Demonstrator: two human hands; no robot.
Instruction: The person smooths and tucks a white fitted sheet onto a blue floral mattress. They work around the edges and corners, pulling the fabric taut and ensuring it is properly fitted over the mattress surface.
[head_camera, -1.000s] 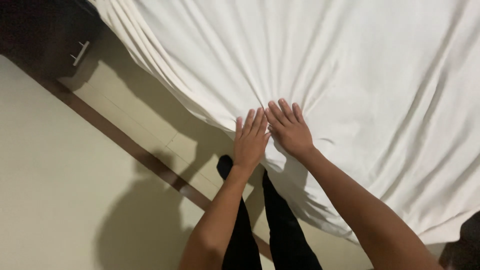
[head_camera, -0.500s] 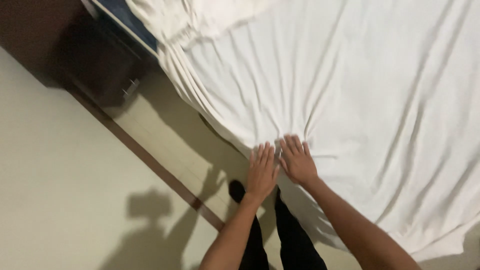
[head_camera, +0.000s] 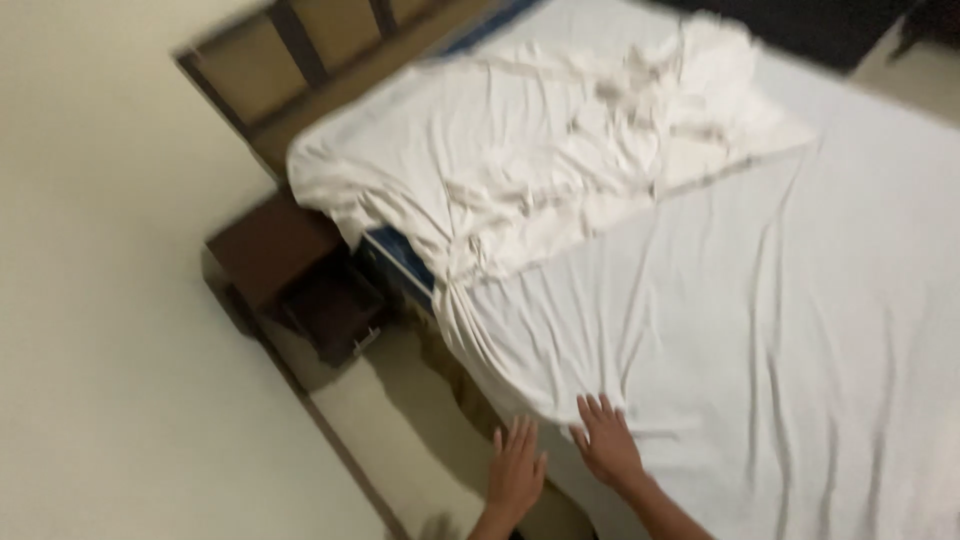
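White sheet (head_camera: 700, 300), lower centre: right hand (head_camera: 607, 445) flat on it, fingers spread; left hand (head_camera: 516, 475) open, seemingly at its edge. Dark nightstand (head_camera: 290, 270) at left.

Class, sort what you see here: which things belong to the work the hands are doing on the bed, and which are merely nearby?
In use:
wrinkled white bed sheet
left hand, at the sheet's edge
right hand, flat on the sheet

Merely nearby:
dark brown wooden bedside table
wooden slatted headboard
crumpled white cover near the headboard
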